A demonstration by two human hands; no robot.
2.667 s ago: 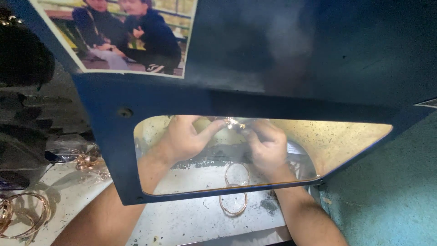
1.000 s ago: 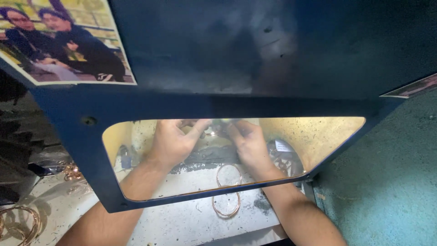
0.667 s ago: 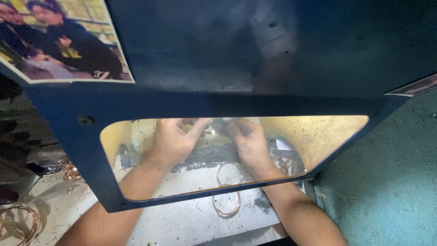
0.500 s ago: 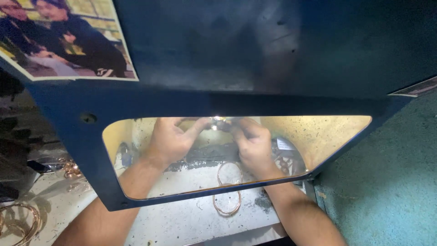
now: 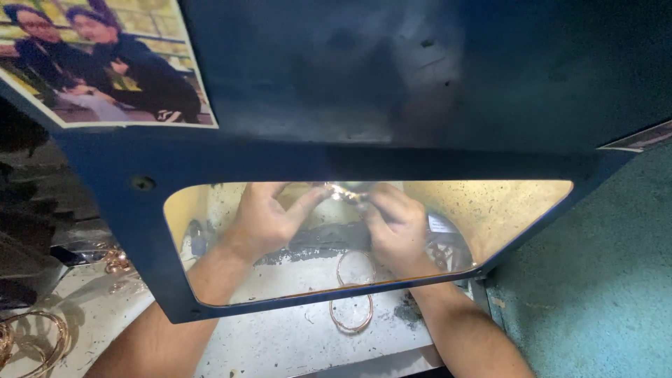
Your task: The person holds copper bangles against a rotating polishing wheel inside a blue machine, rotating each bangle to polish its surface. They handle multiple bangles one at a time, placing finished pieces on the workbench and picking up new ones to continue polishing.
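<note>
Behind a blue shield window [image 5: 140,231], over the pale table [image 5: 280,336], left hand [image 5: 262,220] and right hand [image 5: 399,227] pinch closed on a small glinting piece [image 5: 341,193] — loose bangles [image 5: 353,290] lie below the grip. Joining seems underway; next calls for steadiness.

The blue shield [image 5: 392,91] filling the upper view looks like painted sheet metal, matt and smudged, with a dull screw head at its 9 o'clock edge. Its window [image 5: 490,210] is clear, glassy material, tinted yellowish and slightly hazy. A glossy paper photograph [image 5: 105,63] is stuck at 11 o'clock of the shield. Behind the window the left hand [image 5: 262,220] and right hand [image 5: 399,227] pinch a small shiny metal piece [image 5: 343,192] that glints brightly. The bangles [image 5: 353,290] below them are thin, polished copper-gold metal, as are more rings [image 5: 31,343] at 8 o'clock. The surface [image 5: 280,343] is pale, rough and gritty, dusted with dark filings. The wall [image 5: 602,294] at 4 o'clock is coarse teal plaster.
</note>
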